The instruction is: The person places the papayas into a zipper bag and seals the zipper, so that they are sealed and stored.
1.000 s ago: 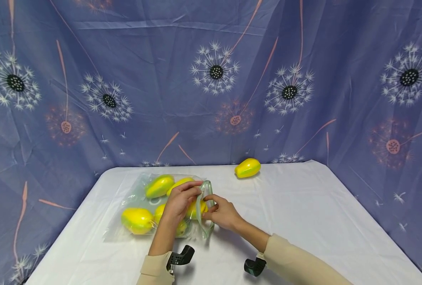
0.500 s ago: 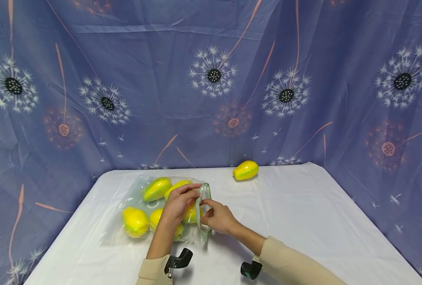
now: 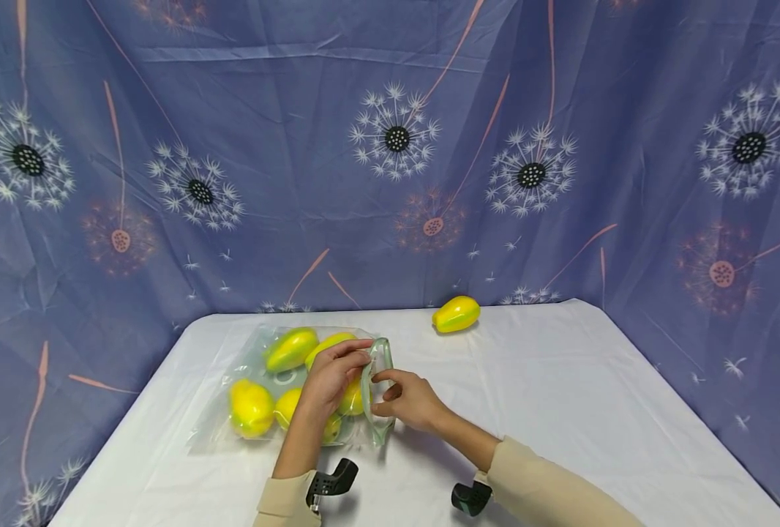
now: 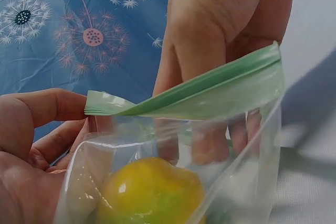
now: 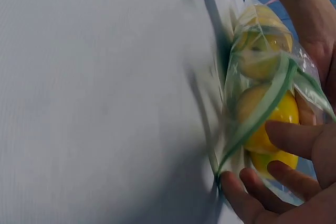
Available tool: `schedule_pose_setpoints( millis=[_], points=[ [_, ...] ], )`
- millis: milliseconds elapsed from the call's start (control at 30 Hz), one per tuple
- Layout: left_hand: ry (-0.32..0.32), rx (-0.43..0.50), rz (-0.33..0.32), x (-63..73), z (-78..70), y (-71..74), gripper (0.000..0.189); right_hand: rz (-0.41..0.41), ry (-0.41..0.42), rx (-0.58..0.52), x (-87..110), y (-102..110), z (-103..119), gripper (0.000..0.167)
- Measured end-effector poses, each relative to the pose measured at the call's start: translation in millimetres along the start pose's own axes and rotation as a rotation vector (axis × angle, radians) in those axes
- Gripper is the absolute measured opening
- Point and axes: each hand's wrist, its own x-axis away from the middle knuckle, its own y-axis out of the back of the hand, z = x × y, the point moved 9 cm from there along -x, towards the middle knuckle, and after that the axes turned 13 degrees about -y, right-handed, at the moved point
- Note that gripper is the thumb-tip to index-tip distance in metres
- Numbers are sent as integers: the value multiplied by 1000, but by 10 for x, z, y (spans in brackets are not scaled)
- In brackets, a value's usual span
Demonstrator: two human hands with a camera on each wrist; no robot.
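Note:
A clear zip bag (image 3: 215, 433) with a green zip strip lies on the left of the table, its mouth facing right. Several yellow-green papayas (image 3: 291, 350) are inside it. My left hand (image 3: 326, 380) lies over the bag near the mouth and pinches the edge by the strip, as the left wrist view shows. My right hand (image 3: 413, 401) is at the mouth, its thumb and fingers apart. Some of its fingers (image 4: 210, 142) show through the plastic close to a papaya (image 4: 152, 190). In the right wrist view the lower fingertips (image 5: 231, 182) touch the bag's rim.
One more papaya (image 3: 456, 315) lies outside the bag near the table's back edge. The table (image 3: 561, 410) has a white cloth. A blue curtain (image 3: 265, 146) with a dandelion print stands behind and at both sides.
The papaya at the bag's lower left has turned from lying sideways to standing more on end. My right hand's thumb and fingers have parted a little at the mouth. The left hand keeps its place.

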Motion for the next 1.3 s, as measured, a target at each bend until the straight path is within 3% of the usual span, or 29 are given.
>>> schedule_pose_setpoints(
  millis=[200, 433, 667, 867, 1100, 1300],
  points=[
    [-1, -2, 5, 2, 2, 3, 34, -49, -64, -37, -52, 266, -81, 55],
    [13, 5, 9, 10, 20, 5, 34, -158, -134, -8, -177, 769, -213, 59],
    [14, 39, 14, -15, 12, 9, 36, -180, -193, 140, -355, 1312, -367, 84],
    [33, 50, 12, -33, 21, 31, 36, -248, -219, 185, -477, 1677, -508, 91],
    [49, 91, -24, -14, 15, 87, 37, -262, -239, 186, -627, 1827, -658, 96],
    [52, 110, -12, -1, 15, 95, 35, -238, -309, 135, -767, 1880, -843, 99]
  ],
)
